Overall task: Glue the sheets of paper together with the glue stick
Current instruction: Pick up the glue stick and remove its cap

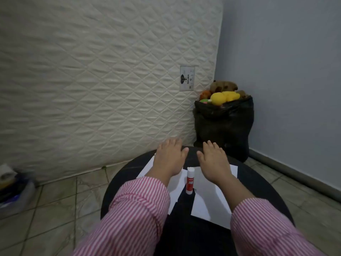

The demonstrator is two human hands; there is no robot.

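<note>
Two open hands above paper sheets on a round black table point(129, 174).

The left hand point(168, 157) and right hand point(215, 161) are spread flat, palms down, gripping nothing — each over its own white sheet, the left sheet point(174, 191) and right sheet point(208, 202). The glue stick point(190, 181) stands upright, capped, between the sheets and between the wrists.

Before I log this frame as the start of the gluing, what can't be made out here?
All in the head view:
- Far ends of both paper sheets: covered by the left hand and right hand.
- Whether the palms touch the paper: unclear from above.
- Glue stick label: too small to read.
- Clutter at left edge: blurred, cut off.
- Black bag contents: only the top shows.
</note>
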